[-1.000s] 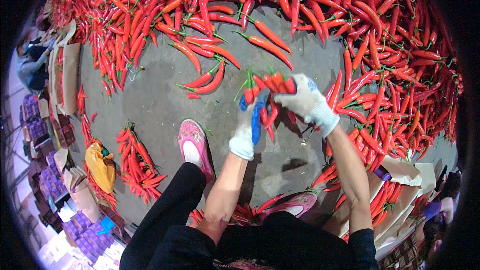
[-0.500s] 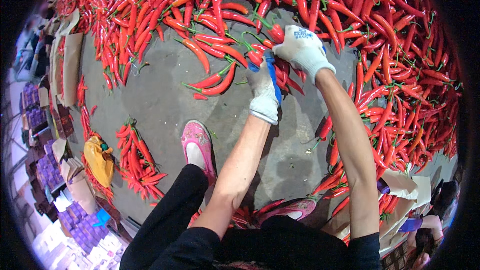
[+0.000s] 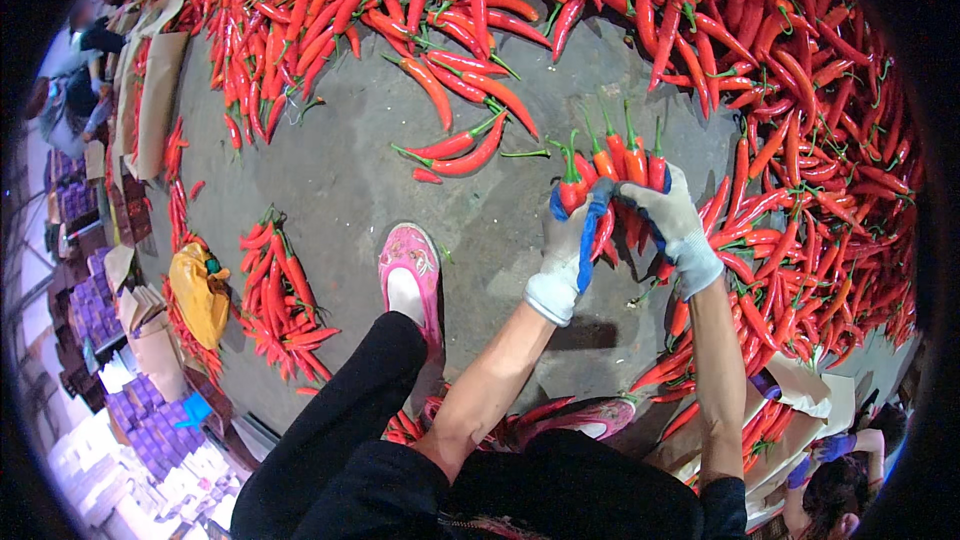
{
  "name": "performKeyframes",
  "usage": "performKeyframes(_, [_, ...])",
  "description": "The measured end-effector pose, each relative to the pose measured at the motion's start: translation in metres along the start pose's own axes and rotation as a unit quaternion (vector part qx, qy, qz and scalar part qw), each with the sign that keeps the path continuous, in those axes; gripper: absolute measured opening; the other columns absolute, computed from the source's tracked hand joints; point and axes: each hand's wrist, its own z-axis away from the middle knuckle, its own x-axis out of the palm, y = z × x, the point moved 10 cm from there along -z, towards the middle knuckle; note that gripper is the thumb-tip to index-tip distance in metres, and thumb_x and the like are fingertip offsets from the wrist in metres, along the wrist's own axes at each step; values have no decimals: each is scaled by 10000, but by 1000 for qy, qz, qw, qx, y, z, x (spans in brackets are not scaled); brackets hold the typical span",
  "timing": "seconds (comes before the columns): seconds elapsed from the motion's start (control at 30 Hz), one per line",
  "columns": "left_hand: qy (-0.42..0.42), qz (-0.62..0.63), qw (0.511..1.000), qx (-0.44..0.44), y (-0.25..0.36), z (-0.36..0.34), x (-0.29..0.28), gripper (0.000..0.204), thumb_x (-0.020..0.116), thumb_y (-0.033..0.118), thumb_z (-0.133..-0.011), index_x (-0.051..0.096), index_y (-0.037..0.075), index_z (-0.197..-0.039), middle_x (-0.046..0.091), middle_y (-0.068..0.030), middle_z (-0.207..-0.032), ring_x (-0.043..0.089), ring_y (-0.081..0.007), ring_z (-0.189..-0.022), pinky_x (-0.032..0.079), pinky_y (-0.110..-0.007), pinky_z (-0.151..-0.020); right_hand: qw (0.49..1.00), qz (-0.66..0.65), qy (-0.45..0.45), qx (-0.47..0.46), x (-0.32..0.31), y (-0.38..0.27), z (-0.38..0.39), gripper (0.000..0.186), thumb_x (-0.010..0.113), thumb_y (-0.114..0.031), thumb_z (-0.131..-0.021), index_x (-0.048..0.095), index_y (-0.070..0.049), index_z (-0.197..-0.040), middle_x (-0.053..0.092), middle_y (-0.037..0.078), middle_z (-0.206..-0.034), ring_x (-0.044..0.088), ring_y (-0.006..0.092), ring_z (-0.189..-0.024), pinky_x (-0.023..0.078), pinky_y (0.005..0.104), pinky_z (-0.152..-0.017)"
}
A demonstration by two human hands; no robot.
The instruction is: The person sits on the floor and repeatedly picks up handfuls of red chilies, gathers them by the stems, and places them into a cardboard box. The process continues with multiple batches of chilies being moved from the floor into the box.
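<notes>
Between my two gloved hands I hold a bunch of red chili peppers, green stems pointing up and away from me. My left hand, in a white glove with a blue palm, closes round the left side of the bunch. Gripping its right side is my right hand, gloved alike. The lower ends of the peppers hang below my fingers and are partly hidden. Several loose chilies lie on the grey floor to the left of my hands.
A big heap of red chilies curves along the far side and right. A small chili pile and a yellow bag sit at left. Purple stacks stand lower left. Another person works at lower right beside brown paper.
Both hands have drawn back toward me and to the right with the chilies. They now grip the bunch side by side, with more stems showing upright.
</notes>
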Motion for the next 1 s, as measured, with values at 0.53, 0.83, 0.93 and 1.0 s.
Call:
performKeyframes(0.53, [184, 79, 966, 162, 84, 21, -111, 20, 583, 118, -913, 599, 120, -901, 528, 48, -705, 469, -51, -543, 341, -227, -451, 934, 218, -266, -95, 182, -59, -66, 761, 740, -268, -685, 428, -34, -1339, 540, 223, -1254, 526, 316, -1153, 416, 371, -973])
performKeyframes(0.83, [143, 73, 985, 68, -26, 120, -95, 211, 482, 216, -969, 500, 102, -792, 502, -8, -587, 505, -136, -475, 452, -298, -466, 886, 301, -345, 70, 128, 19, 55, 724, 679, -511, -711, 513, -86, -1273, 575, 200, -1225, 542, 367, -1131, 424, 392, -958])
performKeyframes(0.93, [140, 48, 986, 80, 1, 117, -71, 201, 516, 210, -959, 511, 93, -795, 482, 14, -569, 454, -88, -439, 376, -269, -387, 921, 255, -292, 33, 104, -1, 41, 749, 755, -402, -673, 506, -76, -1299, 585, 185, -1220, 572, 258, -1116, 443, 345, -952])
performKeyframes(1.0, [86, 95, 984, 127, 31, 90, -59, 138, 537, 182, -949, 535, 88, -848, 485, 26, -598, 450, -72, -461, 368, -262, -394, 927, 132, -346, 55, 110, -30, 23, 586, 771, -283, -654, 588, -30, -1150, 666, 162, -1004, 628, 184, -898, 498, 326, -816])
